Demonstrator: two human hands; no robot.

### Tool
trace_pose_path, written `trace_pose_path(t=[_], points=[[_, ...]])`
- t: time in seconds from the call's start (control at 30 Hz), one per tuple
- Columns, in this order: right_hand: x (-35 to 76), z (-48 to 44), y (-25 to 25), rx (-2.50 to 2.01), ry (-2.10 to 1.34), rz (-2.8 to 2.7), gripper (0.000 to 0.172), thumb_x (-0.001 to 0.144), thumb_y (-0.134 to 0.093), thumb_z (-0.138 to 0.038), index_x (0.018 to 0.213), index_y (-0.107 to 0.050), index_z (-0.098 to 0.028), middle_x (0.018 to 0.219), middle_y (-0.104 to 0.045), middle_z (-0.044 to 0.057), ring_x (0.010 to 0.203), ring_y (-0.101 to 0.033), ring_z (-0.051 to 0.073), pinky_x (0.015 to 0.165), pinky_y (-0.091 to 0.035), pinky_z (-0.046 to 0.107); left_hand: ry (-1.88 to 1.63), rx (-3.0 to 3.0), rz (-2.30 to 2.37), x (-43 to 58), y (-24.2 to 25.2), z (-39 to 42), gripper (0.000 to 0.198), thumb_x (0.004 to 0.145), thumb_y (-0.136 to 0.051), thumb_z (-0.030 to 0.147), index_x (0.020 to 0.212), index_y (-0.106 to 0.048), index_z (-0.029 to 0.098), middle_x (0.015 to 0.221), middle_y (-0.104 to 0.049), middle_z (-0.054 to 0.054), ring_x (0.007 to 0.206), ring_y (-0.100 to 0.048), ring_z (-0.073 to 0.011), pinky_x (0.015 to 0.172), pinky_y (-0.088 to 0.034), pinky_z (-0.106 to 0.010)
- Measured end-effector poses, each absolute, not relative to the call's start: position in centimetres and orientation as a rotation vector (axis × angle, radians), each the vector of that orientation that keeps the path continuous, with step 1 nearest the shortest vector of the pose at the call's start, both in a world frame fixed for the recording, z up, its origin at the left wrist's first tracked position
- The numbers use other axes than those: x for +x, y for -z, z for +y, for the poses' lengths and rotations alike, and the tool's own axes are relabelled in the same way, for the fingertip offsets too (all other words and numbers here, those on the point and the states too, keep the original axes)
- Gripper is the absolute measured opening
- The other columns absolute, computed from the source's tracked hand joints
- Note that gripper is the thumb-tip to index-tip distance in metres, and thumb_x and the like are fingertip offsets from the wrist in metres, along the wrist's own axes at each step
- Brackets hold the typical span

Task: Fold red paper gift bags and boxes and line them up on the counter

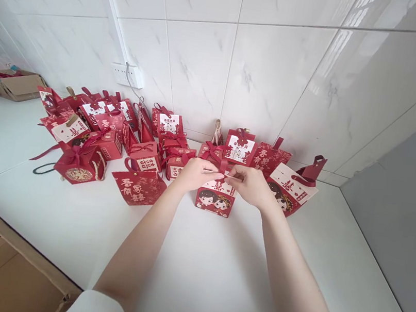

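Gift box (pixel 214 203), upright on white table (pixel 195 279) — left grip (pixel 198 174), right grip (pixel 251 184); both pinching its top

L hand (pixel 199 174) & R hand (pixel 249 184) nr ctr of frame, fingertips close tog., small gap btwn. L fingers fairly straight, pointing R, thumb below, pinch grip. R fingers bent, pointing L, thumb & index pinched. Both wrists bare. L forearm (pixel 146 240) slants up from bottom, L of ctr; pale sleeve (pixel 99 309) at its elbow end, bottom edge. R forearm (pixel 293 268) bare, slants up-L from bottom R.
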State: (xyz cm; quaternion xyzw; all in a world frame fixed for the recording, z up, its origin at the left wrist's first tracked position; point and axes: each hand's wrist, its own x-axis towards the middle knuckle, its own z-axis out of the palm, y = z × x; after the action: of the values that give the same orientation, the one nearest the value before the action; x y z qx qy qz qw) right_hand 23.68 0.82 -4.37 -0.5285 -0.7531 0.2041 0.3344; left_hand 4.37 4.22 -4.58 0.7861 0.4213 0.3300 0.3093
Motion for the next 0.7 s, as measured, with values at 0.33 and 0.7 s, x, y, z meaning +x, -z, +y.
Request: trace_pose_path(t=[0.33,0.7], points=[[24.16,1.02,4.39,-1.356,-0.734,-1.861,0.021,0.075,-0.062,-0.042,0.085,-0.065,-0.023,0.079,-0.068,0.0,0.069,-0.059,0.015,0.061,-0.043,0.026,-0.888,1.99,1.003,4.79,4.53,3.83,0.027,0.075,-0.061,0.041,0.068,-0.063,0.015,0.067,-0.06,0.002,0.069,-0.056,-0.0129,0.067,-0.043,-0.022],[23.72,1.55,4.85,-1.171,-0.899,-1.71,0.027,0.073,-0.066,-0.044,0.081,-0.065,-0.019,0.075,-0.065,0.0,0.065,-0.055,0.014,0.062,-0.043,0.026,-0.871,1.915,0.996,5.34,5.44,3.96,0.03,0.073,-0.063,0.042,0.076,-0.071,0.013,0.07,-0.065,-0.001,0.07,-0.06,-0.0164,0.066,-0.045,-0.025]])
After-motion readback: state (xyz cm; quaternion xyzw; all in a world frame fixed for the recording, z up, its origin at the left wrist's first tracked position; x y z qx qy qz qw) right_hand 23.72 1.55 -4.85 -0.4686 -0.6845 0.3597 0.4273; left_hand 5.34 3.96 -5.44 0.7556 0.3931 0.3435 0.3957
